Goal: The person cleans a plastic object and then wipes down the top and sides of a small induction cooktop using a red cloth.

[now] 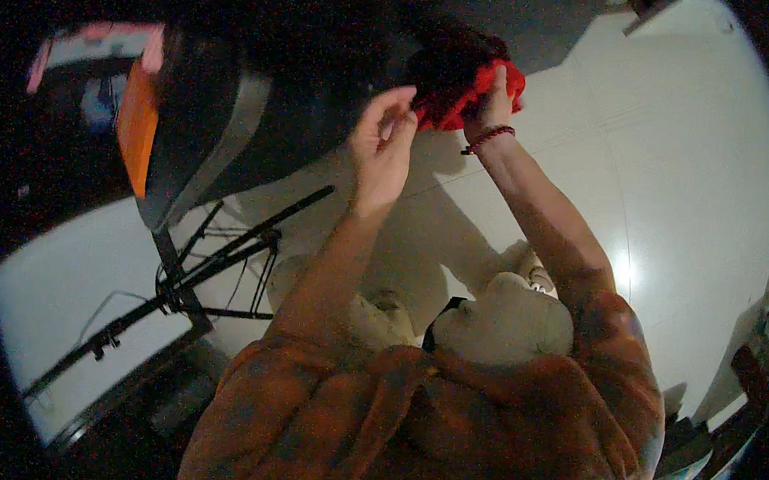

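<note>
My right hand (496, 102) grips a bright red cloth (456, 113), its thumb lying along the upper side. Much of this cloth falls into deep shadow towards the left, so its shape and far edge are hidden. Beside its left edge is my left hand (386, 142), with curled fingers and the thumb close to the index finger. The fingertips are right by the red fabric; whether they pinch it I cannot tell. A dark red braided bracelet (491, 140) circles my right wrist.
A black metal stand (217, 267) with thin bars and cables is on my left. Above it are an orange panel (138, 132) and a curved grey strip (234, 128). Pale floor tiles (655, 176) extend to the right. Dark items line the lower right edge.
</note>
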A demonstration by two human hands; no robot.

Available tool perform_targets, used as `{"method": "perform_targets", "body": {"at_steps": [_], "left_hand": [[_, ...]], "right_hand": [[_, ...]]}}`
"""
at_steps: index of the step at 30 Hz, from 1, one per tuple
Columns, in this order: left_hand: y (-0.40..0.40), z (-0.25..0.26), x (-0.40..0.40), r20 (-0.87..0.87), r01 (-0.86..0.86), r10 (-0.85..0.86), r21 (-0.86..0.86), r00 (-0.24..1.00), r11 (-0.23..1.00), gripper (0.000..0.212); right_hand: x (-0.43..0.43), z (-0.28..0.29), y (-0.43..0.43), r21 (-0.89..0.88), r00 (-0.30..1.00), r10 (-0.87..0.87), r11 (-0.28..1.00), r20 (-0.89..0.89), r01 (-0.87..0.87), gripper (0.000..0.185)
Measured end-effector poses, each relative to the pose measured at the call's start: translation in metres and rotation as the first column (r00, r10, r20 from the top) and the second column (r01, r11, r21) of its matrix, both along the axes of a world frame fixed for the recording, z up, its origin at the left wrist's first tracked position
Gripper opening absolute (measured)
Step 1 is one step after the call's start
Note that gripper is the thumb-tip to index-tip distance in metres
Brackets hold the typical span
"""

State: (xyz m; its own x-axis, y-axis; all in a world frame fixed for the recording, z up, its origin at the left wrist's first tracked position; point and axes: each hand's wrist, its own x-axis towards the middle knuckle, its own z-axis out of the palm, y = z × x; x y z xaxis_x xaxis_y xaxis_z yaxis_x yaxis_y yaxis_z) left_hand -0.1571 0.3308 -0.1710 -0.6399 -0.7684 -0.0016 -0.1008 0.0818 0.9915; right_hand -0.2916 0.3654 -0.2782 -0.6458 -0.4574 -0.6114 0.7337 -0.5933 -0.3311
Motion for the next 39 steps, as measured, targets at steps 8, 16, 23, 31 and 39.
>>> {"method": "perform_targets", "body": {"at_steps": [8, 16, 23, 31, 39], "left_hand": [[-0.039, -0.068, 0.082, 0.141, -0.346, 0.45, 0.842, 0.882, 0.413, 0.041], [-0.062, 0.006, 0.109, -0.338, 0.042, 0.598, 0.89, 0.727, 0.453, 0.048], [-0.062, -0.021, 0.098, 0.05, -0.367, 0.669, 0.865, 0.741, 0.342, 0.028], [-0.041, -0.015, 0.08, -0.335, 0.09, 0.355, 0.825, 0.873, 0.558, 0.029], [-0.046, -0.021, 0.064, -0.255, 0.065, 0.323, 0.865, 0.911, 0.498, 0.04]], "right_hand": [[0.064, 0.088, -0.006, -0.241, 0.886, 0.444, 0.852, -0.132, -0.464, 0.043], [0.142, 0.128, -0.069, 0.056, 0.57, 0.252, 0.939, -0.782, -0.339, 0.034], [0.138, 0.008, -0.092, 0.003, 0.832, 0.464, 0.874, -0.305, -0.486, 0.047], [0.13, 0.144, -0.036, 0.243, -0.151, 0.301, 0.918, -0.942, 0.313, 0.022], [0.052, 0.075, -0.016, -0.071, -0.641, 0.644, 0.68, -0.417, 0.73, 0.019]]}}
